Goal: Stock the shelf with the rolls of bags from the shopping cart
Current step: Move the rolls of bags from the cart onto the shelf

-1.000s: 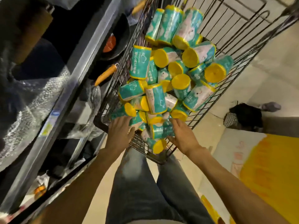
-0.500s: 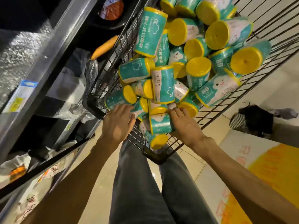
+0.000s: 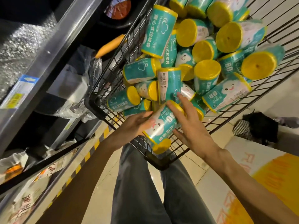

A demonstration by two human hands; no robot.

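Note:
A black wire shopping cart point(image 3: 163, 162) holds a pile of several teal rolls of bags with yellow ends point(image 3: 208, 73). One roll point(image 3: 161, 125) is lifted at the cart's near end, tilted, between both hands. My left hand point(image 3: 137, 123) cups it from the left with its thumb on the label. My right hand point(image 3: 191, 125) holds its right side, fingers spread along the roll and thumb under it. A second roll point(image 3: 161, 145) lies just beneath. The shelf point(image 3: 48, 50) stands to the left of the cart.
The shelf levels hold bubble-wrapped goods point(image 3: 14, 46), dark pans with orange handles point(image 3: 110, 44) and packets point(image 3: 21, 201) lower down. A price label point(image 3: 17, 92) sits on the shelf edge. My legs are below the cart. A dark bundle point(image 3: 257, 126) lies on the floor at right.
Both hands were reaching into the near end of the pile; now they have lifted one roll up out of it and hold it between them. The view has moved closer to the cart.

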